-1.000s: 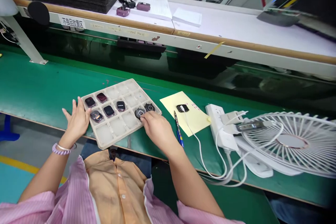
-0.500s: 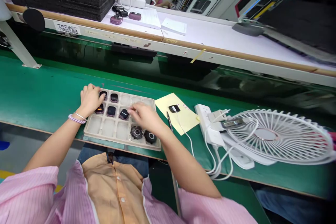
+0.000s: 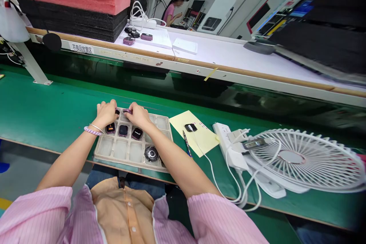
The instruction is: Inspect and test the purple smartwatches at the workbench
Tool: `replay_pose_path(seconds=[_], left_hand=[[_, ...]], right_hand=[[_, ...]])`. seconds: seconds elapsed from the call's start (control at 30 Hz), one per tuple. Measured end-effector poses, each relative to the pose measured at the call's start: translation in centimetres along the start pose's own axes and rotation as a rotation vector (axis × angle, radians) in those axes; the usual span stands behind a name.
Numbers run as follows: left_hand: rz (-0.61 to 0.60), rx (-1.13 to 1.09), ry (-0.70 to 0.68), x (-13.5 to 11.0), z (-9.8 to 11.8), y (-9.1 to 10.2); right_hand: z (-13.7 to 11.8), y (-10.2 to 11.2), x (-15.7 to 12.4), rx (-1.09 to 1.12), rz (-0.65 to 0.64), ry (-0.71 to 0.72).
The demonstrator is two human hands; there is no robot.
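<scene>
A pale plastic compartment tray (image 3: 107, 147) lies on the green bench. At its far left corner my left hand (image 3: 106, 115) is closed, fingers curled around a dark strapless smartwatch (image 3: 117, 112). My right hand (image 3: 139, 116) pinches a purple-edged smartwatch (image 3: 127, 111) over the adjoining far-row compartment, tilted on edge. In the middle row sit a watch with an orange lit screen (image 3: 110, 128), one with a dark screen (image 3: 123, 130) and one showing white text (image 3: 137, 133). A round watch (image 3: 151, 154) lies face down in the near row; my right forearm covers the compartment beside it.
Right of the tray are a yellow sheet (image 3: 183, 122) with a black watch on a charger (image 3: 190, 127), a pen (image 3: 187, 144), a power strip (image 3: 225, 133), loose white cables and a white fan (image 3: 309, 160). Foam blocks (image 3: 74, 15) stand on the raised shelf. A person (image 3: 170, 11) sits beyond.
My right hand has moved left and away from the middle-row watch to the far row, lifting a watch there. My left hand's fingers have curled in. The camera view has tilted up.
</scene>
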State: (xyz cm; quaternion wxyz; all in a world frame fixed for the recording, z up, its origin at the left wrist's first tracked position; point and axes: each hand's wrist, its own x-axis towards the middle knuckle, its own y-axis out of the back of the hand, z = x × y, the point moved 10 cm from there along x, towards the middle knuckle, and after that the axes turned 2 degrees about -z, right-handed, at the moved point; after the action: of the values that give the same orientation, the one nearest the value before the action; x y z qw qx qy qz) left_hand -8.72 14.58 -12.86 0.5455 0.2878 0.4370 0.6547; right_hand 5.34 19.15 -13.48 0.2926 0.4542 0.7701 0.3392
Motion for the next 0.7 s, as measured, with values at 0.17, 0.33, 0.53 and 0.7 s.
replay_pose_path(seconds=[0.17,0.33,0.53,0.7], left_hand=[[-0.003,-0.434,-0.021,-0.2,1.3,-0.4],[-0.188,-0.832,0.003,0.3,3.6,-3.1],[-0.144,-0.897,-0.031,1.4,5.6,-4.2],[-0.026,-0.805,-0.124,0.7,5.9,-3.7]], right_hand=[[3.5,0.6,-1.4,0.546,-0.071,-0.004],[7.0,0.8,-2.8,1.014,-0.110,-0.029],[7.8,0.3,-3.2,1.356,-0.169,-0.074],[7.4,-0.4,-3.8,1.453,-0.259,-0.005]])
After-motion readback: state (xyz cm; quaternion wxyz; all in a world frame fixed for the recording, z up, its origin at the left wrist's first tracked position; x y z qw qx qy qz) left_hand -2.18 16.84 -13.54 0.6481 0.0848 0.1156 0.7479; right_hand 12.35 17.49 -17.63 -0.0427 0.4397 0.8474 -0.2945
